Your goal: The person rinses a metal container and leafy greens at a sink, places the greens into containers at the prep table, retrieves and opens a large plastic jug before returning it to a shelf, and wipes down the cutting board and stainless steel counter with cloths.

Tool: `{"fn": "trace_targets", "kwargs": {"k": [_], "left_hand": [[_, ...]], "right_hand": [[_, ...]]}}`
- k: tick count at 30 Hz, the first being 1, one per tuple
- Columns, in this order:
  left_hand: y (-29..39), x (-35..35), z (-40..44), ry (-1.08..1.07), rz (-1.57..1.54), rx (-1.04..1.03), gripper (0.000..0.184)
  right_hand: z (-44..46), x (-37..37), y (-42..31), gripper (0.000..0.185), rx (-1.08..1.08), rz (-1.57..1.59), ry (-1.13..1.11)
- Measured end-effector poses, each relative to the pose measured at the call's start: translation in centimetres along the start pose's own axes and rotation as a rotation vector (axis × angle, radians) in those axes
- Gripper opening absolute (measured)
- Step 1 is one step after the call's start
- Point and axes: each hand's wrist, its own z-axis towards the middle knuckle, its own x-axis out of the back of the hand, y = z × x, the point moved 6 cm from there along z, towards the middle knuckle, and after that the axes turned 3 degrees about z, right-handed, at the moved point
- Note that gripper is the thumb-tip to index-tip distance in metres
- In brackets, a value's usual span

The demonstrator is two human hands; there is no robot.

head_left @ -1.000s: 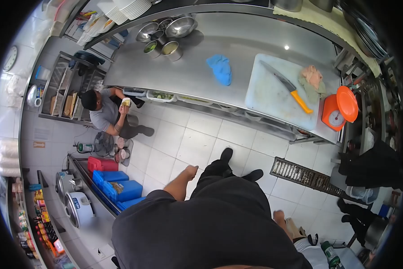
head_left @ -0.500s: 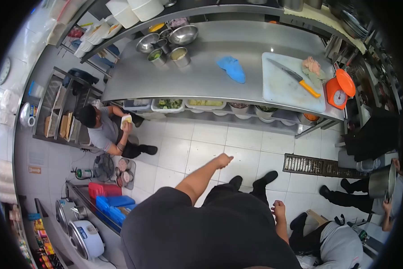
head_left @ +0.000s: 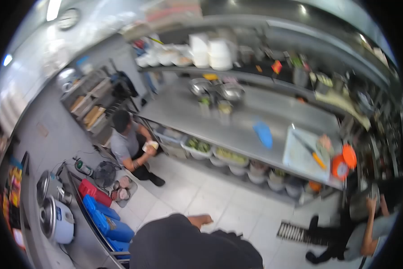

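My left hand (head_left: 204, 219) shows just past my dark sleeve, low in the view and over the white tiled floor (head_left: 179, 197). It touches nothing that I can see, and its fingers are too smeared to make out. My right hand is out of view. Ahead of me, a long steel table (head_left: 179, 101) carries a crumpled blue thing (head_left: 263, 134), perhaps a plastic bag. Toward the table's right end lies a white cutting board (head_left: 298, 152) with an orange-handled knife (head_left: 318, 159) on it. An orange kitchen scale (head_left: 340, 167) stands beside the board.
A seated person (head_left: 126, 141) holds something pale at the left. At the right another person (head_left: 367, 237) holds a large pot (head_left: 363, 201). Food tubs (head_left: 230, 157) fill the shelf under the table. A floor drain grate (head_left: 300, 233) and blue containers (head_left: 116, 226) lie nearer.
My view has swung left and up, so the table sits farther right. My left hand is drawn closer to my body; my right hand has left the view. The pot-holding person is nearer.
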Motion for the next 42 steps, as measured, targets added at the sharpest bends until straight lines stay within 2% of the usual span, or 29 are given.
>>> {"fn": "trace_targets", "kwargs": {"k": [2, 5, 10, 13, 15, 17, 19, 20, 21, 22, 23, 24, 25, 27, 30, 32, 37, 40, 42], "left_hand": [[2.2, 3.5, -1.6, 0.099, 0.1, 0.015, 0.062], [5.9, 4.9, -2.0, 0.183, 0.144, -0.02, 0.063], [11.8, 4.6, -4.6, 0.224, 0.046, -0.048, 0.068], [13.2, 1.8, -6.0, 0.188, 0.045, -0.023, 0.068], [13.0, 0.5, -6.1, 0.19, 0.068, -0.015, 0.067], [11.7, -2.2, -5.5, 0.176, 0.159, -0.053, 0.068], [9.7, -4.4, -4.5, 0.21, 0.192, -0.091, 0.072], [8.4, -5.5, -4.3, 0.238, 0.179, -0.081, 0.073], [8.8, -5.5, -6.8, 0.126, 0.051, 0.036, 0.072], [9.1, -5.7, -7.9, 0.036, 0.03, 0.087, 0.074], [8.4, -6.3, -7.2, -0.002, 0.032, 0.045, 0.07], [5.8, -8.0, -3.0, 0.02, 0.09, -0.014, 0.068], [6.6, -8.4, -2.6, 0.046, 0.149, -0.071, 0.065], [6.4, -9.7, -2.2, 0.015, 0.198, -0.144, 0.062], [8.1, -9.9, -2.2, -0.038, 0.254, -0.201, 0.057], [10.2, -9.4, -2.0, -0.057, 0.287, -0.236, 0.055], [19.1, -7.7, -0.9, -0.064, 0.31, -0.322, 0.051], [25.9, -6.7, -0.6, -0.048, 0.233, -0.368, 0.051], [30.2, -6.3, -0.6, -0.043, 0.097, -0.255, 0.051]], "right_hand": [[3.2, 0.4, -3.7, 0.027, 0.016, 0.007, -0.067], [6.6, 1.2, -7.5, 0.027, 0.038, 0.04, -0.166], [8.1, 2.4, -7.6, 0.026, 0.043, 0.118, -0.302], [8.1, 1.3, -3.1, 0.025, 0.01, 0.097, -0.362], [7.7, -0.6, 2.5, 0.025, 0.013, -0.007, -0.41], [5.7, -5.1, 10.5, 0.024, 0.189, -0.308, -0.494], [-0.7, -7.6, 14.6, 0.024, 0.436, -0.665, -0.484], [0.2, -8.2, 16.4, 0.028, 0.339, -0.586, -0.485], [-0.1, -7.0, 16.1, 0.033, 0.243, -0.506, -0.478], [-1.5, -4.1, 14.0, 0.033, 0.236, -0.422, -0.437], [-3.4, -0.3, 10.7, 0.033, 0.233, -0.337, -0.397], [-2.3, -1.1, 13.4, 0.04, -0.161, -0.055, -0.206], [-3.9, 2.6, 10.2, 0.043, -0.112, -0.039, -0.258], [-5.2, 3.7, 10.1, 0.04, -0.256, 0.053, -0.128], [-6.2, 4.0, 10.3, 0.038, -0.393, 0.17, -0.085], [-6.3, 4.7, 10.2, 0.037, -0.376, 0.21, -0.07], [-8.9, 6.4, 12.0, 0.034, -0.395, 0.397, 0.066], [-10.8, 5.4, 17.0, 0.033, -0.478, 0.449, 0.111], [-12.6, 5.5, 20.2, 0.034, -0.529, 0.426, 0.077]]}}
